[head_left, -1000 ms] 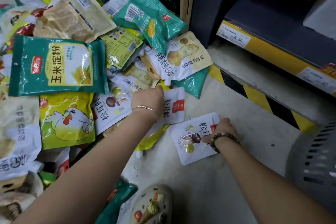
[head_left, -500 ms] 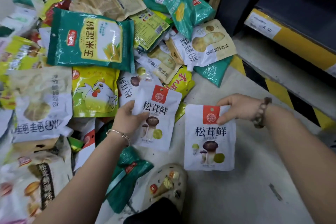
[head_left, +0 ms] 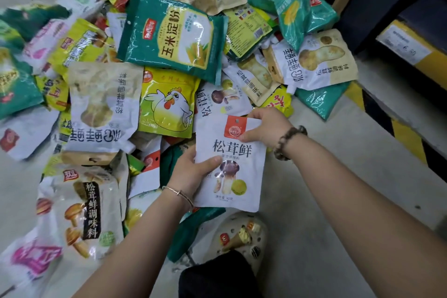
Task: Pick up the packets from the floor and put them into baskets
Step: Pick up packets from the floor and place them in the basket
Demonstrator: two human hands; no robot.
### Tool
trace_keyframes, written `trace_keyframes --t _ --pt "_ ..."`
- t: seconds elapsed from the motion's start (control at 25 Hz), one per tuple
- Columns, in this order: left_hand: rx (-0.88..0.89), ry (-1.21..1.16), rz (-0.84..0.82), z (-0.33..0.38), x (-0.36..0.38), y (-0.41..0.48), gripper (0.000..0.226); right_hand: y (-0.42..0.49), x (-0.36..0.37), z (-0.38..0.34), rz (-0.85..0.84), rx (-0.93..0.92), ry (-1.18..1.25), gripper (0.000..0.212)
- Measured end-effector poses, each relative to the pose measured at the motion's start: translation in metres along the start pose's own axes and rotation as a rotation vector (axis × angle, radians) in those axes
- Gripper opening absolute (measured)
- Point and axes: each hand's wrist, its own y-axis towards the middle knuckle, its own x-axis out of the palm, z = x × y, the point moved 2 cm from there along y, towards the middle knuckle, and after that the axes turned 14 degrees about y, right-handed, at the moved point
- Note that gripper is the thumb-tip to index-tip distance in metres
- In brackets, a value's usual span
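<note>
left hand: grips white mushroom packet at lower-left edge, fingers hidden behind | right hand: pinches its top-right corner | packet: above floor, beside packet pile cut off left

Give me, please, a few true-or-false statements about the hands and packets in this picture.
1. Both the left hand and the right hand hold the white mushroom-print plastic pouch. True.
2. The large green corn-print plastic bag is in the right hand. False: it lies on the pile.
3. The yellow chicken-print packet lies left of the held pouch. True.
4. The cream perforated shoe rests on the pouch. False: it stands on the grey floor.
</note>
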Motion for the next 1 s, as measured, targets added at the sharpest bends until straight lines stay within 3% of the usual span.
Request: trace_keyframes --t 0.16,0.24,0.36,0.48,0.56,0.72,1.0 --pt "-0.011 -0.084 0.146 -0.010 -0.011 0.000 0.020 0.025 0.005 -0.003 0.337 -0.059 0.073 0.018" --pt "-0.017 -0.136 0.215 -0.017 -0.019 -0.001 0.017 0.043 0.005 -0.008 0.409 -0.064 -0.122 0.025" --pt "-0.028 -0.197 0.298 -0.025 -0.027 -0.004 0.017 0.070 0.027 -0.009 0.154 -0.231 -0.759 0.053" --pt "-0.021 -0.215 0.324 -0.027 -0.029 -0.004 0.018 0.085 0.046 -0.005 -0.108 -0.315 -1.081 0.073" --pt "-0.033 -0.248 0.364 -0.027 -0.029 -0.004 0.017 0.089 0.047 0.000 -0.137 -0.333 -1.132 0.078" --pt "-0.041 -0.318 0.407 -0.027 -0.028 -0.004 0.016 0.083 0.051 0.003 -0.012 -0.417 -1.166 0.058" --pt "-0.022 -0.390 0.454 -0.023 -0.033 -0.005 0.014 0.064 0.038 0.011 0.114 -0.537 -0.983 0.046"
